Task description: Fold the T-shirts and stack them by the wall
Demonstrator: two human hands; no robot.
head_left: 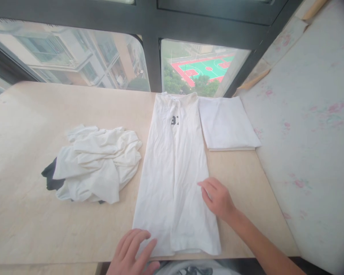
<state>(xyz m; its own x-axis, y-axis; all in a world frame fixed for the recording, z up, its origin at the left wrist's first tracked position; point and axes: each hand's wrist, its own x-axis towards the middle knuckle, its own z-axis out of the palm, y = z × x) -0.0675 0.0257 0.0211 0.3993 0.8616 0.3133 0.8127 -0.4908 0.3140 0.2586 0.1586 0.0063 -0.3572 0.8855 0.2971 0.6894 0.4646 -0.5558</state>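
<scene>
A white T-shirt (157, 168) lies lengthwise on the table, its sides folded in toward the middle and its neckline at the far end. Part of a dark printed number shows between the folded sides. My left hand (133, 250) is at its near left corner, fingers spread and slightly bent, holding nothing. By the shirt's right edge, my right hand (218, 198) hovers over or lightly touches the cloth; its fingers are loosely curved, thumb apart, with nothing visible between them.
Left of the shirt is a crumpled pile of white clothes (94, 160) with a dark piece (50, 175) sticking out. A neatly folded white cloth (229, 122) lies at the back right. A window frame (150, 49) borders the table (25, 152) behind, and a flowered wall (309, 152) the right.
</scene>
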